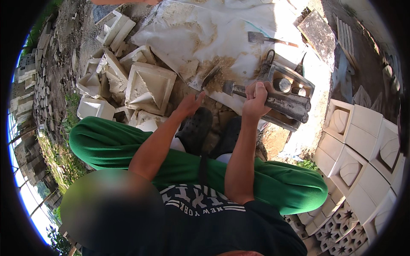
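Note:
My left hand is closed at the near edge of the white sheet, around the end of a small trowel; its handle is mostly hidden by my fingers. My right hand grips a dark, cement-caked metal piece with long rounded bars. This piece lies across a metal mould frame, where two round, grey-topped cylinders show inside. A dark metal loop handle rises just beyond my right hand.
Broken pale concrete blocks are heaped at left. A flat-bladed scraper lies on the sand-strewn white sheet. A flat slab stands far right; pale moulded blocks are stacked nearer. Another person's arm shows at the top.

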The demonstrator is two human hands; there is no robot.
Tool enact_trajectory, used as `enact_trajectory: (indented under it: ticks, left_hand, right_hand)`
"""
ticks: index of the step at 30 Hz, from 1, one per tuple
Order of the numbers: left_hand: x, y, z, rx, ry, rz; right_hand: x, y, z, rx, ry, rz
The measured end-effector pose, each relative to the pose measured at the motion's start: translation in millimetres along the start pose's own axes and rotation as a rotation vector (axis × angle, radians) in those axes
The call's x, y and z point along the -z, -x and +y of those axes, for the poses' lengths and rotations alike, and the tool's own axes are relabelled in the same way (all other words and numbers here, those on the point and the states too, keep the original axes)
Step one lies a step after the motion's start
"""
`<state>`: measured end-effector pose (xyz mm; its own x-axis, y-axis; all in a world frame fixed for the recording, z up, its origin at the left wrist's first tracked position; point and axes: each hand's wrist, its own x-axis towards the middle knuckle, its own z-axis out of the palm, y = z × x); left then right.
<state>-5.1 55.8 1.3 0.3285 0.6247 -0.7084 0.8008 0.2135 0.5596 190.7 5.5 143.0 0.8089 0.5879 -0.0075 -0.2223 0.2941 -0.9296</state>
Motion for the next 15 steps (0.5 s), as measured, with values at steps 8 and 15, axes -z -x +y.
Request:
enact_trajectory:
  ticks: [8, 15]
  left_hand:
    - [-8, -3, 4, 0.007, -0.100, 0.090]
    - [-2, 2, 8, -0.010, -0.110, 0.094]
  right_hand:
    - [-20, -18, 77, 0.086, 0.280, -0.190]
    - [-33, -34, 23, -0.041, -0.053, -0.125]
